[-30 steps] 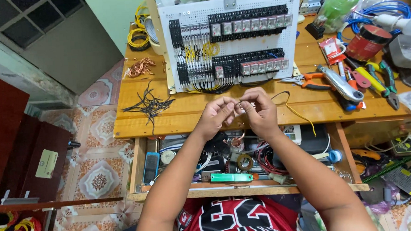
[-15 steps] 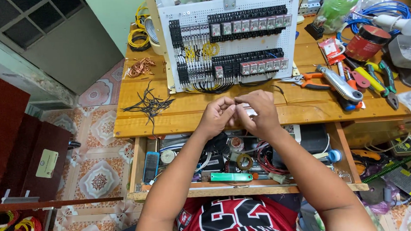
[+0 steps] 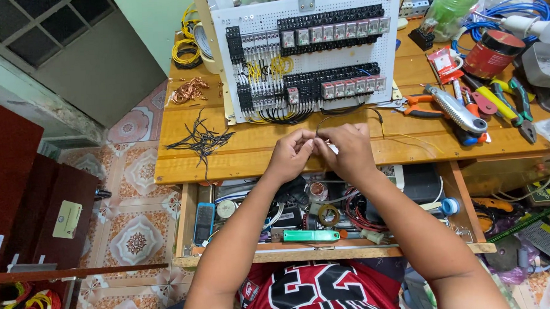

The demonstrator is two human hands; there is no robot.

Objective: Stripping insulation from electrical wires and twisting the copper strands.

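My left hand and my right hand meet over the front edge of the wooden bench, fingertips pinched together on a thin wire. The wire is black near my fingers, loops up toward the panel, then runs yellow to the right across the bench top. Just behind my hands stands a white perforated panel carrying rows of black relays and terminal blocks with yellow and black wiring.
Black wire offcuts and copper scraps lie on the bench's left. Pliers, cutters, a crimping tool and a red tin crowd the right. An open drawer below my arms holds tape rolls, wire and a green tool.
The trailing yellow wire swung and now lies lower across the bench at the right. My hands stayed pinched together, shifting slightly; the loop of black wire now rises toward the panel.
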